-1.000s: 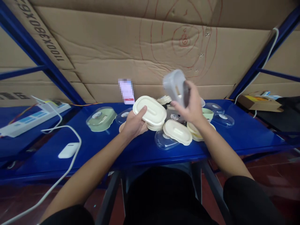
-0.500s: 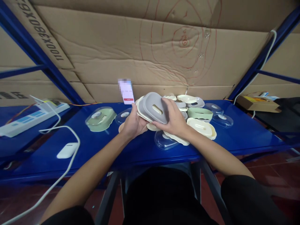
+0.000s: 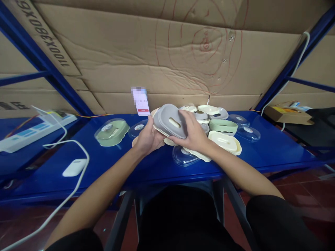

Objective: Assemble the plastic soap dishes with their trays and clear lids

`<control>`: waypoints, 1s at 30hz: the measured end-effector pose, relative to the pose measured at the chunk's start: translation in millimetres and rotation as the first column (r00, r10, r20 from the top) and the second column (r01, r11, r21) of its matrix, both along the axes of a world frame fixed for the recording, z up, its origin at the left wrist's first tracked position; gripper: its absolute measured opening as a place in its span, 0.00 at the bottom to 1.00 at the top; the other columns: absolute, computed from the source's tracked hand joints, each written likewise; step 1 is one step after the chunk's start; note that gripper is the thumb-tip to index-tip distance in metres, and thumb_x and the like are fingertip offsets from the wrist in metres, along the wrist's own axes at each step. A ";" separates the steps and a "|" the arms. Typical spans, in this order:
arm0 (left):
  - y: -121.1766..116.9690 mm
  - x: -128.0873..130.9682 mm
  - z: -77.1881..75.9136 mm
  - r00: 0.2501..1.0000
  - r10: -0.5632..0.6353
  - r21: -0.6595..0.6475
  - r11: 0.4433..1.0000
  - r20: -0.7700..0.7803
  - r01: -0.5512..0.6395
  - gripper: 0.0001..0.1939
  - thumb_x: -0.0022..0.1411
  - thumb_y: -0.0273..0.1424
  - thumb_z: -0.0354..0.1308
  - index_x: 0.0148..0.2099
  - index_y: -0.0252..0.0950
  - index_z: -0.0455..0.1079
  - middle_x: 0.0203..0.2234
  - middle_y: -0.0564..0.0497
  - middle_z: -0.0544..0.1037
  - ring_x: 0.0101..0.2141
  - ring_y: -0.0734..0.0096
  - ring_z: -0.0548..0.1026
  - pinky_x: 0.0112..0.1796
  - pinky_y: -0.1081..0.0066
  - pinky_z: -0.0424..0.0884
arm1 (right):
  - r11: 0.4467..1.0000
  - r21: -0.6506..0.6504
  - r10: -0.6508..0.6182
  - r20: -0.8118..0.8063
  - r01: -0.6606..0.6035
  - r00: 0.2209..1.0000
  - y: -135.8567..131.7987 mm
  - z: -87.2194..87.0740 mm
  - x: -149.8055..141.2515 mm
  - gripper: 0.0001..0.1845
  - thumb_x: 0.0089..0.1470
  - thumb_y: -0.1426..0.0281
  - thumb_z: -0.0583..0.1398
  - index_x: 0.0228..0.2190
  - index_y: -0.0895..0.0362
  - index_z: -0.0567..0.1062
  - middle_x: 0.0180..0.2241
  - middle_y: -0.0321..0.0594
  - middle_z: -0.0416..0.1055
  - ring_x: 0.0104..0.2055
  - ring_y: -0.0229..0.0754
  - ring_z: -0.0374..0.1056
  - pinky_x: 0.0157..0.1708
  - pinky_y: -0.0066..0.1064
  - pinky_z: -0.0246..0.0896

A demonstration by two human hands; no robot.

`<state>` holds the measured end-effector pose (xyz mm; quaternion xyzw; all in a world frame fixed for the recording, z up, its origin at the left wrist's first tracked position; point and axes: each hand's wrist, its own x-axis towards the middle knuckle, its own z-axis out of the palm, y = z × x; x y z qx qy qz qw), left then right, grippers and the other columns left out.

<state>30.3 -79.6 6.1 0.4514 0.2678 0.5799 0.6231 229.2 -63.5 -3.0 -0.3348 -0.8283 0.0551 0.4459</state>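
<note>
Both hands hold a grey oval soap dish part (image 3: 167, 120) with a slot in its face, tilted above the table. Layered behind it is a cream piece (image 3: 160, 133), of which only an edge shows. My left hand (image 3: 149, 137) wraps the left side from below, thumb up. Across the right side, my right hand (image 3: 194, 130) is closed with its thumb along the lower edge. Just right of it lie cream dish parts (image 3: 225, 142) and a green shell (image 3: 223, 127). A clear lid (image 3: 183, 156) lies beneath the hands, and another clear lid (image 3: 137, 129) is beside my left hand.
A green soap dish with a clear lid (image 3: 112, 132) stands on the blue table (image 3: 110, 164). A phone (image 3: 142, 102) leans at the back. At left are a white case (image 3: 75, 167), a cable and a power strip (image 3: 39, 130). More clear lids (image 3: 248, 133) lie at right.
The grey part has tipped slightly and shifted a little left against the cream piece, now covering more of it. Both hands keep their hold.
</note>
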 end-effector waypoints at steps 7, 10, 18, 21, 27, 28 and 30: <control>-3.9 -0.3 6.2 0.997 -0.072 0.008 0.997 -0.009 0.072 0.32 0.71 0.59 0.57 0.63 0.42 0.76 0.58 0.41 0.82 0.69 0.43 0.71 0.61 0.48 0.77 | 1.000 -0.011 0.006 -0.018 -0.007 1.000 -0.2 -1.2 -0.6 0.54 0.54 0.42 0.69 0.70 0.51 0.58 0.67 0.59 0.64 0.71 0.67 0.61 0.71 0.66 0.57; -4.6 -1.9 6.0 0.991 -0.133 0.031 0.991 -0.027 0.134 0.30 0.69 0.57 0.61 0.60 0.41 0.78 0.56 0.39 0.83 0.67 0.40 0.72 0.59 0.46 0.78 | 0.999 -0.048 0.006 -0.067 -0.009 0.998 2.4 -0.3 1.9 0.52 0.54 0.41 0.68 0.69 0.53 0.60 0.67 0.59 0.65 0.70 0.66 0.62 0.70 0.64 0.58; -5.5 -0.6 -5.1 0.978 -0.024 0.190 0.980 -0.209 0.065 0.18 0.60 0.32 0.73 0.52 0.35 0.78 0.50 0.38 0.83 0.55 0.49 0.81 0.52 0.56 0.81 | 0.915 -0.342 0.128 -0.255 -0.213 0.959 8.5 2.9 9.6 0.44 0.58 0.36 0.64 0.63 0.49 0.66 0.64 0.53 0.71 0.63 0.60 0.71 0.63 0.58 0.69; -6.8 0.9 -4.9 0.975 0.012 0.185 0.982 -0.221 0.030 0.17 0.60 0.32 0.73 0.51 0.35 0.78 0.45 0.40 0.84 0.44 0.55 0.84 0.43 0.61 0.82 | 0.906 -0.342 0.162 -0.265 -0.249 0.951 5.9 2.0 6.6 0.43 0.61 0.34 0.59 0.64 0.50 0.66 0.67 0.53 0.69 0.67 0.59 0.68 0.67 0.58 0.65; -9.8 2.9 -0.9 0.975 0.023 0.169 0.986 -0.219 0.014 0.17 0.58 0.33 0.74 0.47 0.34 0.76 0.36 0.45 0.83 0.29 0.67 0.79 0.27 0.68 0.77 | 0.942 -0.275 0.143 -0.189 -0.192 0.972 1.0 2.0 3.5 0.42 0.66 0.34 0.52 0.66 0.49 0.66 0.67 0.52 0.69 0.69 0.59 0.65 0.69 0.61 0.61; -10.1 3.2 -0.1 0.975 0.021 0.157 0.988 -0.220 0.014 0.17 0.56 0.33 0.74 0.46 0.34 0.75 0.35 0.46 0.83 0.28 0.68 0.78 0.24 0.70 0.74 | 0.944 -0.274 0.136 -0.180 -0.182 0.974 0.3 2.1 3.4 0.43 0.66 0.33 0.52 0.66 0.49 0.66 0.67 0.52 0.69 0.69 0.59 0.66 0.69 0.61 0.61; -10.5 3.6 1.2 0.974 0.012 0.139 0.990 -0.228 0.020 0.19 0.54 0.32 0.75 0.46 0.35 0.74 0.32 0.47 0.82 0.26 0.69 0.77 0.19 0.74 0.69 | 0.947 -0.272 0.128 -0.172 -0.171 0.977 -1.2 2.1 3.0 0.42 0.66 0.34 0.51 0.66 0.50 0.66 0.67 0.52 0.70 0.68 0.59 0.67 0.69 0.61 0.62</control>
